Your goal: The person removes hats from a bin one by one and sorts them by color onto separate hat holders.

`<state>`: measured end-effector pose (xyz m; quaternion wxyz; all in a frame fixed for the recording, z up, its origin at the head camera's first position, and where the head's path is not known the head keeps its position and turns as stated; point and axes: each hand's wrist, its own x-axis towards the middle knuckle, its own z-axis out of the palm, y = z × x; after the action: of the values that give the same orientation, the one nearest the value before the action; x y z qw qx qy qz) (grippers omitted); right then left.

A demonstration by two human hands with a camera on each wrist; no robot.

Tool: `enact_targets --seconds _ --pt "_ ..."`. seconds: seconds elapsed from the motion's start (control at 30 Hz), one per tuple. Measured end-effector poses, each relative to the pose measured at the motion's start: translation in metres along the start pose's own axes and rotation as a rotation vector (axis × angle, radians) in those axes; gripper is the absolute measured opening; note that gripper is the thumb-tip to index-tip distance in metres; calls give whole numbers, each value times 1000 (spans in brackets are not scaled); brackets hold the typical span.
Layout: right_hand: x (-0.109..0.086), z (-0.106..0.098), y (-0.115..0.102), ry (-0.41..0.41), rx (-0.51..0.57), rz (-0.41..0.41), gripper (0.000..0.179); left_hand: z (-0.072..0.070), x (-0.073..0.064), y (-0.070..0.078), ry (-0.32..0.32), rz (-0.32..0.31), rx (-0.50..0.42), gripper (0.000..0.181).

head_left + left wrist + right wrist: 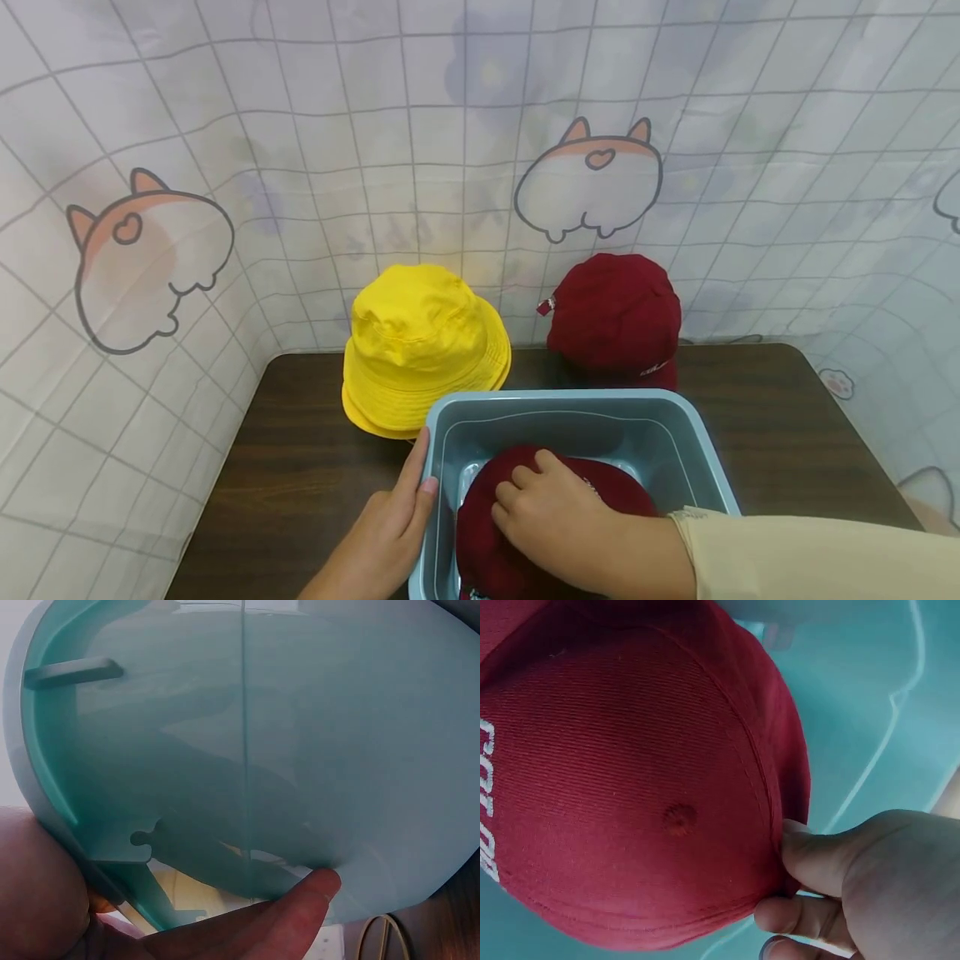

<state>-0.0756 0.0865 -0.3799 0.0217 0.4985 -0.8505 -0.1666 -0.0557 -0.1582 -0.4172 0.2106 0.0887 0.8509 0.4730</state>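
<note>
A dark red baseball cap (483, 533) with white lettering lies in a blue plastic basin (551, 395). My right hand (558, 521) reaches into the basin and pinches the cap's fabric. In the right wrist view, thumb and fingers (817, 859) hold a fold at the edge of the cap's crown (630, 787). At the basin's left side, my left hand (386, 525) grips the rim. Seen from the left wrist, a finger (300, 907) lies along the outer wall (360, 750). The cap's near part is partly hidden by my right hand and forearm.
Behind the basin to the left, yellow bucket hats (420, 350) sit stacked on the dark wooden table (300, 433). Another dark red cap (615, 312) stands at the back right, close behind the basin. A tiled-pattern curtain (450, 167) surrounds the table.
</note>
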Motion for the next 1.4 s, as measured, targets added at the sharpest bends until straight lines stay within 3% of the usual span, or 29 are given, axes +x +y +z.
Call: enact_targets --seconds 0.23,0.6,0.8,0.93,1.13,1.3,1.4 --pt "-21 -6 19 37 93 19 67 4 0 3 52 14 74 69" --pt "-57 -5 44 297 237 136 29 4 0 5 63 7 95 67" --pt "-69 -9 56 385 336 185 21 3 0 3 14 -10 20 70" --pt "-79 -17 64 419 422 229 21 2 1 2 4 -4 12 70" --pt "-95 -29 74 521 505 300 20 3 0 3 51 25 88 66" --pt "-105 -42 82 612 551 354 35 4 -1 5 95 42 131 65" --pt "-111 -54 87 641 542 404 44 4 0 5 69 22 109 65"
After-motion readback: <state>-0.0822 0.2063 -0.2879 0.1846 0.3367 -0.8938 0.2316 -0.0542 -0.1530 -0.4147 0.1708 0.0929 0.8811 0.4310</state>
